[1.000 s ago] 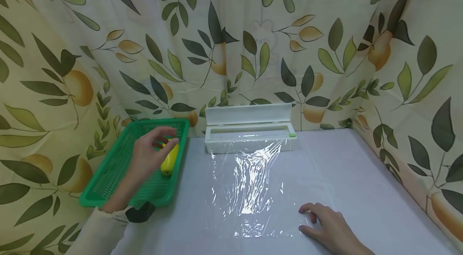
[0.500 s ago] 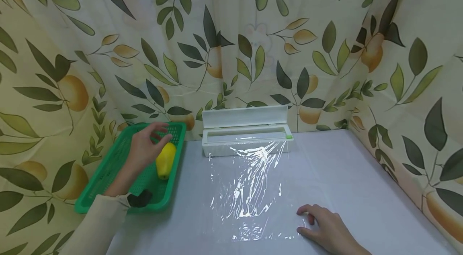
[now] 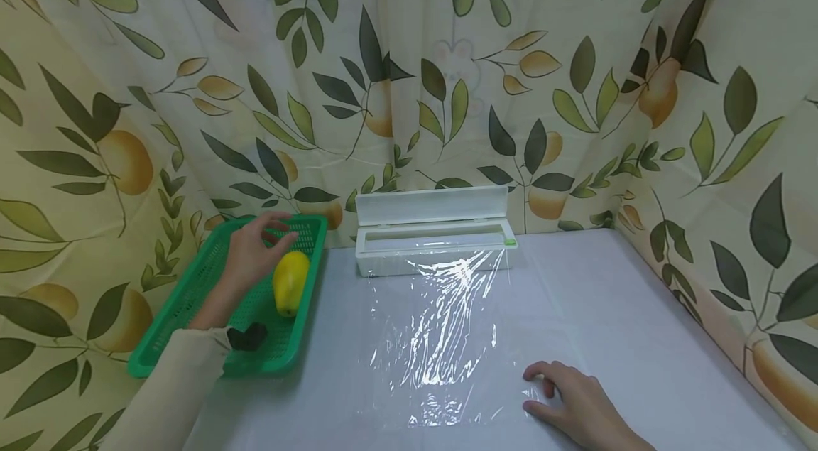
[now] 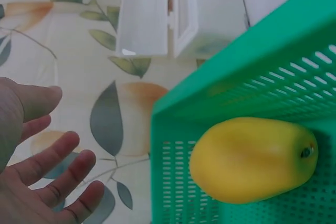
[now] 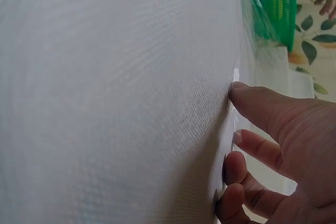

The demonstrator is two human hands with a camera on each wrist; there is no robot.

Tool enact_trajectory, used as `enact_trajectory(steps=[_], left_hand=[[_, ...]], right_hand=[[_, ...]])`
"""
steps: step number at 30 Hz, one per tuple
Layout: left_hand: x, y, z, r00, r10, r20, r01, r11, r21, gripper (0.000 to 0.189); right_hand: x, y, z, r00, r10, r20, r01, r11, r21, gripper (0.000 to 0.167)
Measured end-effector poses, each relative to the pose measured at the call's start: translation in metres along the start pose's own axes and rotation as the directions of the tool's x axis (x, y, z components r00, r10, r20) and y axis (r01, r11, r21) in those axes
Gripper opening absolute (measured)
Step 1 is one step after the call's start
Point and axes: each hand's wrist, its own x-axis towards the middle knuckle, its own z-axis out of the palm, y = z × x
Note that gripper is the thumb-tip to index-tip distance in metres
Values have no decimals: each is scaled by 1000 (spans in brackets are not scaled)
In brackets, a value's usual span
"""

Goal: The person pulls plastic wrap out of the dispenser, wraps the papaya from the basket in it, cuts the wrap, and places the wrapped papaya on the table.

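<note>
My left hand (image 3: 252,252) hovers above the green plastic basket (image 3: 305,305), its fingers loosely bent with nothing between them. A yellow, papaya-like fruit (image 3: 290,285) lies inside, just right of that hand; the left wrist view shows the hand (image 4: 37,156) apart from the fruit (image 4: 252,161). Clear cling film (image 3: 447,337) stretches over the table from a white dispenser box (image 3: 434,266) with its lid up. At the film's near right corner, my right hand (image 3: 578,398) rests its fingertips, thumb and index finger spaced apart. In the right wrist view, the thumb (image 5: 257,100) touches the film's edge.
A pale cloth covers the table (image 3: 626,309). Leaf-patterned curtains (image 3: 409,82) enclose the back and both sides. The dispenser stands against the back curtain, with a small green slider (image 3: 510,242) at its right end. The basket stands left of the film.
My left hand has shifted slightly up and left, away from the fruit, which now shows more fully. The right hand stays at the film's corner. The head view has shifted a little.
</note>
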Motion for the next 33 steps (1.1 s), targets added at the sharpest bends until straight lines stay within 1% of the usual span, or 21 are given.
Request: enact_trajectory(steps=[5, 12, 18, 21, 27, 30, 33], left_hand=[[3, -10, 2, 999, -27, 17, 26, 999, 19, 35], [3, -16, 4, 994, -88, 59, 86, 996, 36, 38], [5, -32, 10, 987, -126, 97, 121, 991, 64, 41], [5, -41, 14, 983, -139, 119, 130, 988, 84, 43], [3, -51, 22, 980, -124, 158, 109, 989, 101, 47], [1, -55, 26, 971, -145, 193, 127, 987, 101, 51], [0, -57, 29, 952, -191, 240, 168, 979, 113, 58]], right_hand=[[0, 0, 0, 1000, -7, -6, 7, 1000, -4, 41], [-1, 0, 0, 1000, -11, -10, 11, 1000, -4, 41], [-1, -1, 0, 1000, -4, -13, 4, 1000, -8, 40], [-1, -1, 0, 1000, -5, -17, 5, 1000, -7, 40], [0, -1, 2, 999, 30, -13, -30, 999, -12, 40], [1, -1, 2, 999, 44, -8, -44, 999, -17, 41], [2, -1, 3, 998, 59, -3, -59, 998, -18, 42]])
